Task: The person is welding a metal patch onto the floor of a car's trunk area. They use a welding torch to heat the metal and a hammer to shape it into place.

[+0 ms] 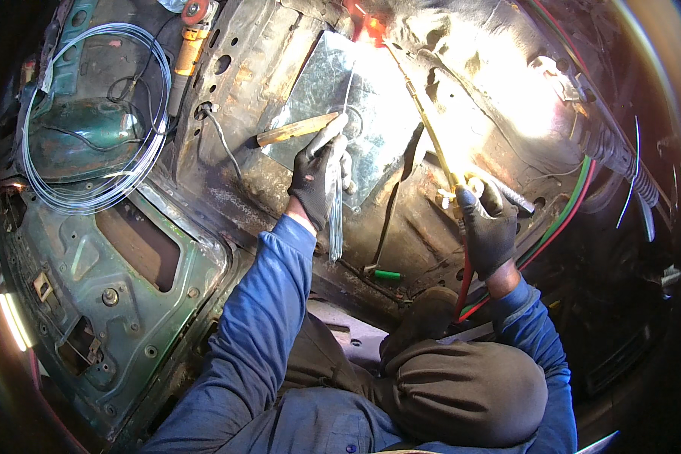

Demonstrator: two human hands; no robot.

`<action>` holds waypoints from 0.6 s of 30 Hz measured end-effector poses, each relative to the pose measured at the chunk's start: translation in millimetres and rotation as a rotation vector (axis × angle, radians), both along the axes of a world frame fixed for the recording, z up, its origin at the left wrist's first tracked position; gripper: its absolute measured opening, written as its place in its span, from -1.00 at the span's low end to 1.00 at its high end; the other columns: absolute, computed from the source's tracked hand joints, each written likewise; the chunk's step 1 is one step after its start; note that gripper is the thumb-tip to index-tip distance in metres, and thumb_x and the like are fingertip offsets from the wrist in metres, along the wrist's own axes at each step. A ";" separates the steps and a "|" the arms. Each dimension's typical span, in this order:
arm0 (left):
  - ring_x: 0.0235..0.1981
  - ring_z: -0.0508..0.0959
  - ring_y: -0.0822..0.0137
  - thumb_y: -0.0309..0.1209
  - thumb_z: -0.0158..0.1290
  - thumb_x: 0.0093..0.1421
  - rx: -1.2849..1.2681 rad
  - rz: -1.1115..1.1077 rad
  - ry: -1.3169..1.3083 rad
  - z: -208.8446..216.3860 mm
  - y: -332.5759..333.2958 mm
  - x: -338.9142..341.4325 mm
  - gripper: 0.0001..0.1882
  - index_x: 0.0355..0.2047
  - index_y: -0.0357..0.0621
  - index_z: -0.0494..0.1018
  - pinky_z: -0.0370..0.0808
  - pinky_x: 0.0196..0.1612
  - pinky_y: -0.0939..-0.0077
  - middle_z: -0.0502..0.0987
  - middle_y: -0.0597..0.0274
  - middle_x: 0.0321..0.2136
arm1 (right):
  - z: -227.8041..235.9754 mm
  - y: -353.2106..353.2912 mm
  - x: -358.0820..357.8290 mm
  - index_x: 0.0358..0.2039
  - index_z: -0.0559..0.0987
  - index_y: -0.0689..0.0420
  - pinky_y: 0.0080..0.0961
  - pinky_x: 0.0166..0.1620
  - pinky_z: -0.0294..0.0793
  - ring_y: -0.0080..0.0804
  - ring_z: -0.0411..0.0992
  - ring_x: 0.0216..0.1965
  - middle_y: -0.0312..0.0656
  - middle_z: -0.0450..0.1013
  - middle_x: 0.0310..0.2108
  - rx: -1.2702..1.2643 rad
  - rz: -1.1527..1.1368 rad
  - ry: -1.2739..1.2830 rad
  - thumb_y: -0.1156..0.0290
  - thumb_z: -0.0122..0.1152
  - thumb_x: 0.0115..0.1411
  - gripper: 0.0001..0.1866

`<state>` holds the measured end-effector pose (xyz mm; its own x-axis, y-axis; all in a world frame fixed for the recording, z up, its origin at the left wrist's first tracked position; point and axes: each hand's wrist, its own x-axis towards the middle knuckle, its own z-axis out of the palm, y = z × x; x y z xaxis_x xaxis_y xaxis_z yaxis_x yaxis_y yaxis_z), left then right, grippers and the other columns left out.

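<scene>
My left hand (319, 170), in a dark glove, is closed around a bundle of thin metal filler rods (336, 234). From its fingertips one rod runs up toward a glowing red patch of metal (371, 32). My gloved right hand (489, 231) grips a brass gas torch (431, 132) near its valve knobs, with the tip pointing at that red patch. Bright glare washes out the metal around the tip. Just past my left fingers is a wooden stick (296, 130), over a flat sheet of metal (314, 83); I cannot tell whether my fingers touch it.
A coil of wire (163, 98) and an orange angle grinder (192, 49) lie at the upper left. Below is a green vehicle panel (140, 310). Red and green hoses (571, 204) run along the right. A small green piece (387, 275) lies on the rusty floor pan.
</scene>
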<state>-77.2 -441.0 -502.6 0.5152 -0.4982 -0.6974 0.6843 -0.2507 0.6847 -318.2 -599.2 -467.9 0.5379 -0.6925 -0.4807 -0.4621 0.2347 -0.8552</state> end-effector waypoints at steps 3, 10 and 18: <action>-0.63 0.46 0.49 -0.32 0.11 0.51 0.001 0.017 0.007 -3.6 1.6 0.6 -0.56 0.35 -0.06 0.47 0.51 -0.57 0.48 0.44 0.40 -0.55 | 1.3 -1.6 0.4 0.07 0.65 0.33 -0.48 -0.10 0.53 -0.57 0.52 -0.21 -0.23 0.66 -0.22 -0.033 0.028 0.015 0.22 0.33 0.48 -0.60; -0.61 0.40 0.54 -0.23 0.05 0.53 0.074 -0.037 -0.026 0.1 -0.4 -0.5 -0.54 0.37 -0.01 0.47 0.50 -0.50 0.49 0.38 0.45 -0.55 | 1.7 -0.6 1.4 0.06 0.66 0.32 -0.48 -0.11 0.51 -0.58 0.50 -0.22 -0.27 0.63 -0.25 -0.004 0.006 0.024 0.18 0.32 0.48 -0.59; -0.61 0.39 0.55 -0.23 0.04 0.53 0.071 -0.038 -0.046 5.0 -3.5 -1.3 -0.55 0.36 -0.02 0.48 0.50 -0.50 0.50 0.38 0.44 -0.54 | -0.2 -1.6 -1.3 0.03 0.66 0.31 -0.48 -0.11 0.50 -0.57 0.49 -0.22 -0.27 0.63 -0.26 -0.048 0.041 0.031 0.19 0.33 0.48 -0.61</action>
<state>-78.5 -444.5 -497.5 0.5291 -0.4680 -0.7079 0.6420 -0.3247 0.6945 -319.5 -600.8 -468.1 0.5516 -0.6928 -0.4645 -0.4973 0.1740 -0.8500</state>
